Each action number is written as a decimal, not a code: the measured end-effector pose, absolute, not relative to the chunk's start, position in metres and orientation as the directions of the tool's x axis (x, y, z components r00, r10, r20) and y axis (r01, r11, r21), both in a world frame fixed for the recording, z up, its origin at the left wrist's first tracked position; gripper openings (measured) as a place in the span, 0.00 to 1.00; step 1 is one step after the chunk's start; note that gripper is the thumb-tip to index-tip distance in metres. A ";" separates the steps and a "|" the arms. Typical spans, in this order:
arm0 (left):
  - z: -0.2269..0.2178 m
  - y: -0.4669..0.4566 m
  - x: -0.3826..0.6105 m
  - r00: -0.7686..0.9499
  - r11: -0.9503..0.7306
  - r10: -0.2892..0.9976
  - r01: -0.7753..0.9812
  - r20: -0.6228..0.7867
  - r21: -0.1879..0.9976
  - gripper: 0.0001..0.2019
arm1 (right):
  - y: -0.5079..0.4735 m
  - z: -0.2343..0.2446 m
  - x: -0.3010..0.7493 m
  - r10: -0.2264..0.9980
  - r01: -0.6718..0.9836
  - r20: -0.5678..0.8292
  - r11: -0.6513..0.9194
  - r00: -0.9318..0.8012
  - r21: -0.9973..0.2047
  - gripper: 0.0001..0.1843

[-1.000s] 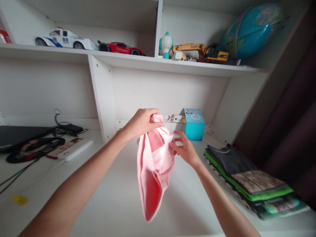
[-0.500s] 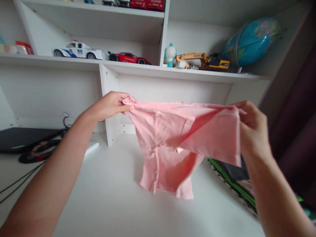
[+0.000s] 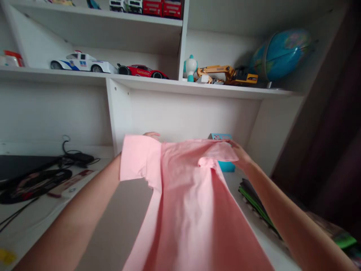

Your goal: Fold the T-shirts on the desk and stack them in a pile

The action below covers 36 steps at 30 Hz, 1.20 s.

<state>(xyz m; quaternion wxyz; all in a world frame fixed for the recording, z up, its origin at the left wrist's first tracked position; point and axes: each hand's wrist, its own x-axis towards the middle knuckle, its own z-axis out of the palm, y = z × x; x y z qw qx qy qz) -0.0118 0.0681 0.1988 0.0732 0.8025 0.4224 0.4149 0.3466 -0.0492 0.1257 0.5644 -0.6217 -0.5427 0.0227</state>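
Observation:
A pink short-sleeved shirt (image 3: pixel 183 188) hangs spread out between my two hands, its body dropping past the bottom of the view. My left hand (image 3: pixel 152 134) grips it at the left shoulder; most of that hand is hidden behind the cloth, with only some fingers showing above the edge. At the other shoulder my right hand (image 3: pixel 239 153) is closed on the cloth, near the right sleeve. The left sleeve flares out flat over my forearm, while the right one is bunched at the underarm.
Behind the shirt stands a blue box (image 3: pixel 227 166) on the white desk. Folded clothes (image 3: pixel 259 207) lie at the right. A black laptop (image 3: pixel 26 167), cables and an adapter (image 3: pixel 80 157) occupy the left. Shelves above hold toy cars (image 3: pixel 81 62), a toy excavator (image 3: pixel 228 73) and a globe (image 3: pixel 282 54).
The shirt has swung out from a crumpled, folded-over hang to a long drop toward me. Both hands are lower in view and closer together. The blue box has come into sight.

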 end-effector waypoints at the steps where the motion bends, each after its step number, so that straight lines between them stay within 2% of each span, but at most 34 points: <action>1: 0.183 0.081 -0.009 0.279 -0.591 0.774 0.641 0.569 0.489 0.19 | -0.041 0.115 0.352 0.734 0.646 0.525 0.155 0.431 -0.747 0.12; 4: 0.142 0.105 -0.002 0.263 -0.523 0.822 0.699 0.505 0.488 0.08 | -0.029 0.080 0.361 0.788 0.674 0.403 -0.020 0.465 -0.739 0.14; 7: 0.095 0.102 0.010 0.370 -0.574 0.799 0.703 0.473 0.419 0.12 | -0.028 0.045 0.349 0.867 0.765 0.348 -0.056 0.356 -0.642 0.12; 8: 0.076 0.096 0.016 0.475 -0.626 0.770 0.691 0.426 0.361 0.12 | -0.029 0.034 0.339 0.899 0.799 0.330 -0.035 0.287 -0.600 0.11; 10: 0.034 0.077 0.026 0.654 -0.696 0.718 0.682 0.239 0.225 0.13 | -0.028 0.012 0.318 0.946 0.857 0.287 0.020 0.151 -0.516 0.11; 12: -0.006 0.056 0.031 0.667 -0.691 0.723 0.699 0.180 0.186 0.13 | -0.023 -0.006 0.298 0.966 0.898 0.244 0.032 0.085 -0.439 0.16; 15: -0.044 0.033 0.030 0.680 -0.705 0.708 0.694 0.188 0.145 0.15 | -0.006 -0.027 0.279 0.970 0.939 0.211 -0.040 0.118 -0.342 0.22; 17: -0.054 0.026 0.025 0.699 -0.729 0.684 0.669 0.208 0.147 0.16 | 0.009 -0.035 0.273 0.970 0.952 0.200 -0.074 0.138 -0.296 0.19; 20: -0.054 0.026 0.018 0.711 -0.754 0.657 0.620 0.251 0.217 0.16 | 0.027 -0.037 0.267 0.976 0.965 0.189 -0.057 0.108 -0.257 0.10; 23: -0.052 0.032 0.009 0.704 -0.738 0.672 0.612 0.229 0.285 0.18 | 0.037 -0.024 0.276 0.977 0.972 0.200 -0.025 0.073 -0.233 0.11; 26: -0.052 0.044 -0.003 0.655 -0.668 0.739 0.679 0.160 0.306 0.22 | 0.036 0.001 0.309 0.962 0.977 0.245 -0.069 0.119 -0.202 0.15; 28: -0.051 0.055 -0.011 0.612 -0.622 0.779 0.732 0.133 0.277 0.24 | 0.030 0.018 0.337 0.943 0.972 0.264 -0.158 0.200 -0.173 0.18; 32: -0.043 0.075 -0.017 0.639 -0.648 0.761 0.749 0.110 0.139 0.19 | 0.018 0.033 0.359 0.887 0.929 0.277 -0.351 0.369 -0.115 0.22; 34: -0.041 0.082 -0.012 0.609 -0.620 0.783 0.780 0.125 0.089 0.19 | 0.017 0.026 0.339 0.888 0.930 0.278 -0.352 0.368 -0.104 0.23; 36: -0.042 0.086 -0.003 0.544 -0.559 0.824 0.825 0.155 0.077 0.20 | 0.018 0.009 0.304 0.928 0.959 0.242 -0.263 0.282 -0.106 0.22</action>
